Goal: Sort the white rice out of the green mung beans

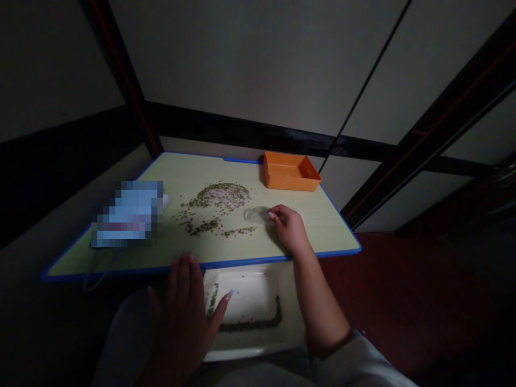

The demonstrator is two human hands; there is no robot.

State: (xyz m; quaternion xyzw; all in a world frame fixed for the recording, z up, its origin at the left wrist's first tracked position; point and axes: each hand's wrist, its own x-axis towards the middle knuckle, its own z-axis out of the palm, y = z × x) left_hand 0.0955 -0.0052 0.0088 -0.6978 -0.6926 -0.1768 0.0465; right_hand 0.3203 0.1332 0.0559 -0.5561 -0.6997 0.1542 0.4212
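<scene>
My right hand (287, 228) is over the right half of the table, its thumb and fingers pinched on a clear, curved piece of plastic (256, 215) whose exact kind I cannot make out. Left of it lies a loose heap of small green and whitish grains (223, 196), with smaller green patches of grains (205, 227) nearer me. My left hand (183, 301) is at the table's front edge with fingers stretched and thumb apart, holding nothing. Its thumb reaches over a white basin (250, 290), where dark green grains (250, 325) line the near side and the corners.
An orange open box (292, 180) stands at the table's back right. At the left lies a blurred-out light blue object (129, 215) with a thin cord (94, 274) hanging over the edge. The pale table (314, 231) has a blue rim, and a panelled wall rises behind it.
</scene>
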